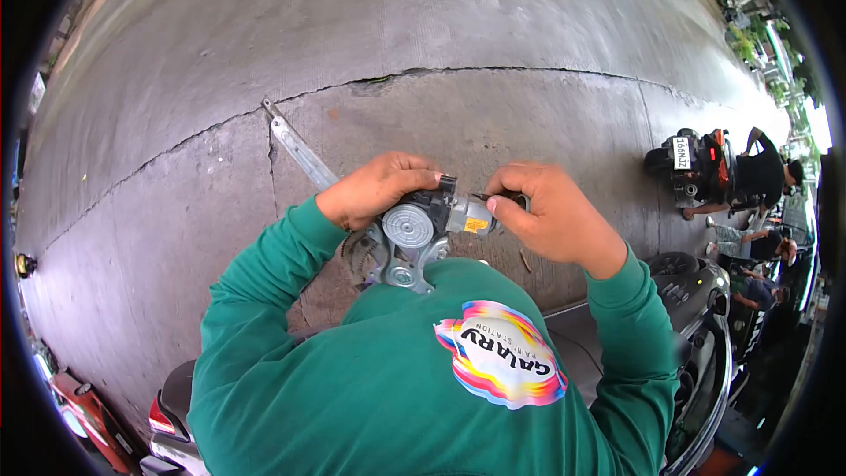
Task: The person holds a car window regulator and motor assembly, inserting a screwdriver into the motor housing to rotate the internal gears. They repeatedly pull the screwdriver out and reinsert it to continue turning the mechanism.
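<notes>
A car window regulator (404,277) with a long metal arm (301,152) is held in front of my green shirt. Its silver motor (469,217) carries a yellow label and joins a black housing with a round grey cover (408,226). My left hand (381,191) is closed around the regulator's upper side, the thumb against a black connector (448,185). At the motor's far end, my right hand (551,211) is closed in a pinch, thumb and forefinger together. Something small and dark shows between those fingers; I cannot make out what it is.
Cracked concrete pavement (423,26) spreads ahead. To the right, a person in black is beside a motorcycle (696,163), with other people nearby. A dark car (696,300) stands close on my right, and a red car (88,414) at lower left.
</notes>
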### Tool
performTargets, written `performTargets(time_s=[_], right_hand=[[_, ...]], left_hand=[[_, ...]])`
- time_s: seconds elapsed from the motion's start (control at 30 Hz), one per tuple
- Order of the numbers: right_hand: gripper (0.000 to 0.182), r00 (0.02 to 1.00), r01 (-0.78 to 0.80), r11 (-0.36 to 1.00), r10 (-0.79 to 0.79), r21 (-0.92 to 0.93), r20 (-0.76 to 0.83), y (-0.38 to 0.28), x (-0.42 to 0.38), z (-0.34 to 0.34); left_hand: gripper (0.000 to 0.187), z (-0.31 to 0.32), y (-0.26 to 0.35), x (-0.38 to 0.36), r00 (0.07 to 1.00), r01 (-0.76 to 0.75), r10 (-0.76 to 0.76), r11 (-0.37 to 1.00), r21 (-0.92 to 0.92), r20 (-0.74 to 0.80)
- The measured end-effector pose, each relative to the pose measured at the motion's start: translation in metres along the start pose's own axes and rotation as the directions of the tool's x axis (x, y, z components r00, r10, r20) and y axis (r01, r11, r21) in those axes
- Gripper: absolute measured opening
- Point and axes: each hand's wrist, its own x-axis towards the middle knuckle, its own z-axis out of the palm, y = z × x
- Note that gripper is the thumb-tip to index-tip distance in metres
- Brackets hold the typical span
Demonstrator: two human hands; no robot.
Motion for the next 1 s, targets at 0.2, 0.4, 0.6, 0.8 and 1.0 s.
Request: performTargets(time_s=[0.2, 0.4, 0.6, 0.8, 1.0], right_hand=[[0.010, 0.970, 0.129, 0.919, -0.195, -0.373, -0.145, -0.015, -0.010, 0.016], [0.011, 0.964, 0.082, 0.908, -0.178, -0.412, -0.200, -0.024, -0.016, 0.022], [0.017, 0.959, 0.076, 0.896, -0.186, -0.437, -0.213, -0.017, -0.018, 0.030], [0.020, 0.984, -0.039, 0.879, -0.047, -0.476, -0.169, -0.022, -0.014, 0.027], [0.020, 0.965, 0.061, 0.894, -0.166, -0.443, -0.202, -0.002, -0.011, 0.029]], left_hand=[[0.031, 0.000, -0.001, 0.004, 0.999, -0.047, 0.046, 0.997, 0.057, 0.018], [0.032, 0.005, 0.000, 0.001, 0.998, -0.056, 0.058, 0.997, 0.062, -0.026], [0.029, 0.006, 0.001, 0.002, 0.996, -0.086, 0.091, 0.983, 0.165, -0.023], [0.022, 0.011, -0.002, 0.009, 0.997, -0.080, 0.081, 0.995, 0.058, -0.020], [0.022, 0.007, -0.006, 0.017, 0.993, -0.114, 0.114, 0.992, 0.050, 0.011]])
